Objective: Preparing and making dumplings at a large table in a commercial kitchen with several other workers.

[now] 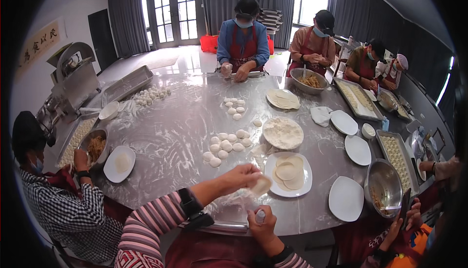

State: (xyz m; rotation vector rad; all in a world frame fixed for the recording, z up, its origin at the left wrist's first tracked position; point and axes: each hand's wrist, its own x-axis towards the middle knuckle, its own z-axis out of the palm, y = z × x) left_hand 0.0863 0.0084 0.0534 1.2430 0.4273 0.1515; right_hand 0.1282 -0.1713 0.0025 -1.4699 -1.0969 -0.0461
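My left hand (241,177) holds a thin round dough wrapper (261,186) by its edge, raised over the floured steel table. Close to the table's front edge, my right hand (264,226) is closed around a small rolling pin (260,215), of which only the pale end shows. Just right of the wrapper, a white square plate (306,189) carries several overlapping rolled wrappers (287,171). Beyond my left hand lie several flattened dough pieces (226,146). A plate heaped with dry flour (283,132) stands behind the wrapper plate.
White plates (346,199) and a steel filling bowl (384,184) stand to the right, near a tray of dumplings (396,160). At left, a person in a checked shirt (69,198) works beside another filling bowl (95,147). Across the table, a person in blue (243,45) handles dough.
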